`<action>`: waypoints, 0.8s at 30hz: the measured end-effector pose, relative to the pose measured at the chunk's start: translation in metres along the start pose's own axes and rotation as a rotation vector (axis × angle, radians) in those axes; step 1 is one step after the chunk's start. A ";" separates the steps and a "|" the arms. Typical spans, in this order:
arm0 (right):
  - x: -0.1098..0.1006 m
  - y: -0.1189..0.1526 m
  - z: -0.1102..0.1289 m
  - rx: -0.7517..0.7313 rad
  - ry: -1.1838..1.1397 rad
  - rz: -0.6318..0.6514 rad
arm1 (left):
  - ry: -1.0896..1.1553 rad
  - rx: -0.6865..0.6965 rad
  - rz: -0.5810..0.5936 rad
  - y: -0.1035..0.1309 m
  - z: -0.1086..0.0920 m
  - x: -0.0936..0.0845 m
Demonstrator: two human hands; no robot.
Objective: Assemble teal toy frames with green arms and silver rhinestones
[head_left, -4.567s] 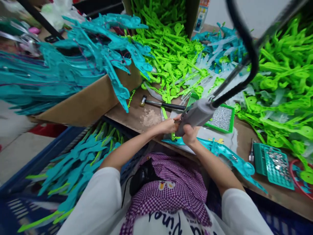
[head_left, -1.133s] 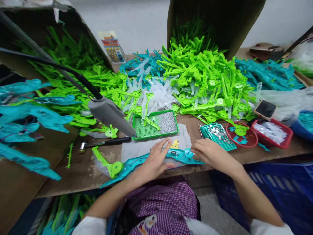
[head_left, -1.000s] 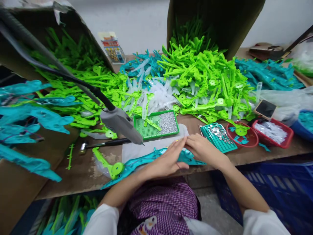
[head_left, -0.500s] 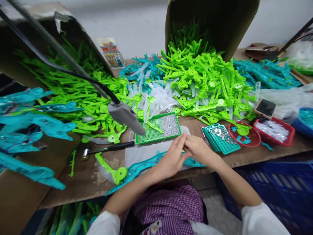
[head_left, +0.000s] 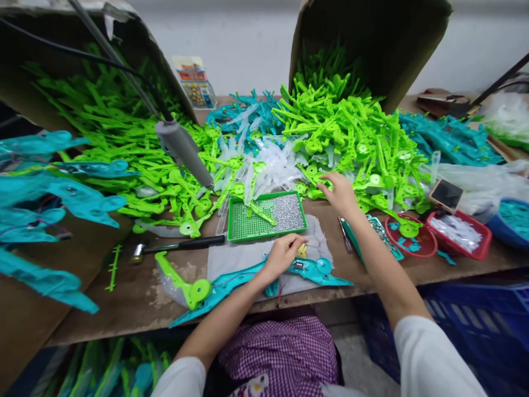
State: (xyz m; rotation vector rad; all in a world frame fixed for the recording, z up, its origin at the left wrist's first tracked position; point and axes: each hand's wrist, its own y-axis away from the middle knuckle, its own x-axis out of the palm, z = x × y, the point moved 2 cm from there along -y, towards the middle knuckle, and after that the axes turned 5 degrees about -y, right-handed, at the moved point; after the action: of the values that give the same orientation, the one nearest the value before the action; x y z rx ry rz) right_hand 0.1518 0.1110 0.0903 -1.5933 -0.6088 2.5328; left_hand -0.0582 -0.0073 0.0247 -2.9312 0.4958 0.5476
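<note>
A long teal plastic part (head_left: pixel 235 282) lies along the table's front edge on a white sheet (head_left: pixel 219 258). My left hand (head_left: pixel 285 253) is over its middle, fingers pressed together near a small yellow piece (head_left: pixel 303 251); what they hold, if anything, is too small to name. Farther forward, my right hand (head_left: pixel 339 194) reaches to the near edge of the lime-green parts pile (head_left: pixel 351 132), thumb and fingers apart, nothing visible between them. Beyond my left hand sits a green tray (head_left: pixel 248 234) with small silvery pieces (head_left: pixel 288 212) and a green strip across it.
A grey electric screwdriver (head_left: pixel 184 151) hangs at left above green parts. A hammer (head_left: pixel 177 247) lies left of the tray. At right are a teal tray (head_left: pixel 386 240), a red bowl (head_left: pixel 430 242), a red basket (head_left: pixel 483 248) and a phone-like object (head_left: pixel 446 195). Two cardboard boxes stand behind.
My hands have come apart. The right one moved forward to the green pile, and the left moved slightly back to the left, uncovering the teal part. The screwdriver swung left and up.
</note>
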 end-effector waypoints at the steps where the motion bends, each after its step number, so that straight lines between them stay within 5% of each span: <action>1: 0.011 -0.014 -0.005 0.001 0.101 0.019 | 0.031 0.000 -0.007 0.000 0.001 -0.002; 5: 0.041 -0.050 -0.020 0.000 0.375 0.195 | 0.054 -0.043 -0.053 -0.001 0.009 -0.003; 11: 0.040 -0.054 -0.038 -0.091 0.490 0.381 | 0.211 -0.120 -0.023 -0.004 0.019 0.003; 19: 0.039 -0.054 -0.043 -0.139 0.087 0.201 | 0.378 -0.203 0.013 -0.010 0.022 0.000; 24: 0.012 -0.060 -0.026 -0.122 0.001 0.124 | 0.428 -0.226 0.013 -0.011 0.026 0.001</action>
State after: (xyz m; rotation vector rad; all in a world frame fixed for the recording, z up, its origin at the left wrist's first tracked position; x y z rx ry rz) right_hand 0.1618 0.1764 0.0928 -1.7235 -0.6987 2.6283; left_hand -0.0623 0.0077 0.0006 -3.2726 0.5239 -0.0365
